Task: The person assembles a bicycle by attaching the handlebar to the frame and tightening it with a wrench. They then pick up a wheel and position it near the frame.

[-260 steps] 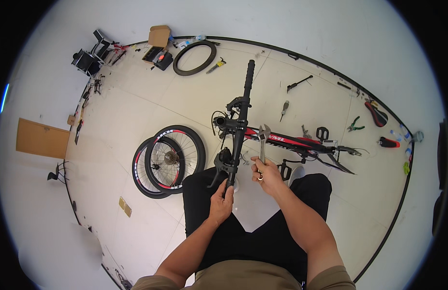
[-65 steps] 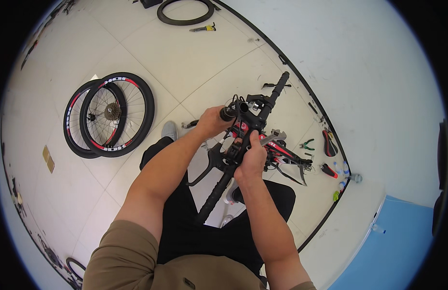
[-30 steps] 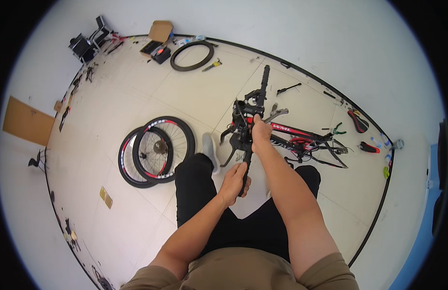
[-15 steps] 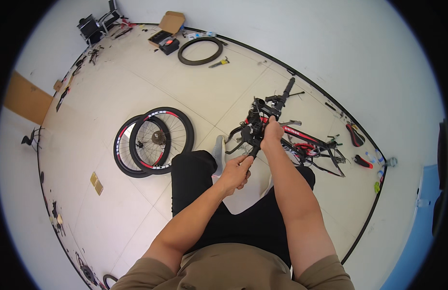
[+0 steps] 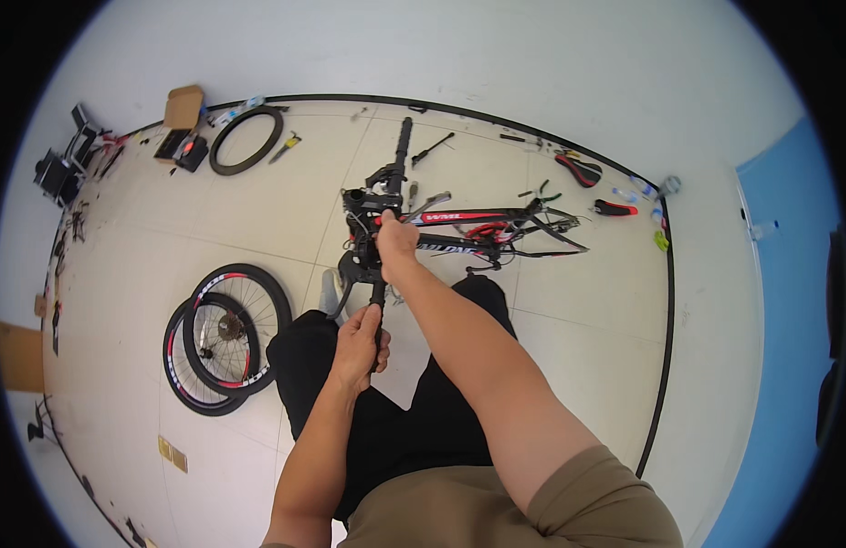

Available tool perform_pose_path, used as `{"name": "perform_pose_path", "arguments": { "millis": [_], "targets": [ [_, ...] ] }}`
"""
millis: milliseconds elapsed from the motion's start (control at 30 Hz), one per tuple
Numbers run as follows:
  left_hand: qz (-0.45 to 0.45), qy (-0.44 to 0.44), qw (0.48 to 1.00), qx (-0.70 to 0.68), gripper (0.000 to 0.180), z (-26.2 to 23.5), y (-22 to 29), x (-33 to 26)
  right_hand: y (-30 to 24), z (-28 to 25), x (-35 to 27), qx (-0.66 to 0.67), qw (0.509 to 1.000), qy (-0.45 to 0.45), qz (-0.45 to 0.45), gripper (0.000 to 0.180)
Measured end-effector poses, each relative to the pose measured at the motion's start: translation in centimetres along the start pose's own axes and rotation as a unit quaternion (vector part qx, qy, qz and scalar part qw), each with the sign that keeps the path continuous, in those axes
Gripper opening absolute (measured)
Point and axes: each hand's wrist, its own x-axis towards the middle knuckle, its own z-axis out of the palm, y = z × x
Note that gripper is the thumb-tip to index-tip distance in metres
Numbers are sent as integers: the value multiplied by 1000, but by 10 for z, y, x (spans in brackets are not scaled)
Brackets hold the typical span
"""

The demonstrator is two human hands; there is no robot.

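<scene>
Pale tiles covered the floor [image 5: 587, 365], and a white wall [image 5: 551, 64], edged by a dark strip [image 5: 667, 365], curved behind the bike frame [image 5: 464, 218]. That frame, black and red, stretched toward the right, with black trousers [image 5: 446, 429] on its near side. At its left end the handlebar [image 5: 404, 151] stood crosswise to it. The left hand [image 5: 357, 347] was clamped around the handlebar's near grip, thumb along the top. Apart from it, the right hand [image 5: 397, 247] lay against the bar at the frame's front end, thumb uppermost; its fingers were hidden, so I could not tell how firmly they had closed. A silver wrench [image 5: 428, 205] jutted out beside that hand, over the frame's front.

A screwdriver [image 5: 413, 193] lay just beyond the frame's front part. Two wheels [image 5: 229, 327], one overlapping the other, rested left of the frame and toward its near side, with a grey shoe [image 5: 331, 292] between them and it. Well left of the frame, on its far side, were a loose tyre [image 5: 229, 170], a yellow and dark tool [image 5: 286, 146] and an open cardboard box [image 5: 183, 108]. Beyond the frame's rear part lay a saddle [image 5: 579, 171].
</scene>
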Motion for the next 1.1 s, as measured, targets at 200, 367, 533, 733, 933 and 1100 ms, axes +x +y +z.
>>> {"name": "perform_pose_path", "arguments": {
  "millis": [200,367,533,733,933,1100],
  "targets": [
    [-9,15,1000,11,27,2,-6,7,-7,-5,6,-17,1000,-1,2,50],
    [16,2,1000,-20,26,8,2,6,-22,-10,-6,12,999,-34,-30,38],
    [50,28,998,16,29,0,13,21,-33,-26,9,-19,984,-166,54,27],
    [45,42,993,104,33,-3,40,39,14,-91,0,45,981,-184,42,28],
    [17,21,987,156,32,-21,80,38,53,-140,-64,78,974,-174,-120,27],
    [22,39,955,294,33,-26,100,36,35,-166,-60,211,955,-208,3,23]
  ]
}}
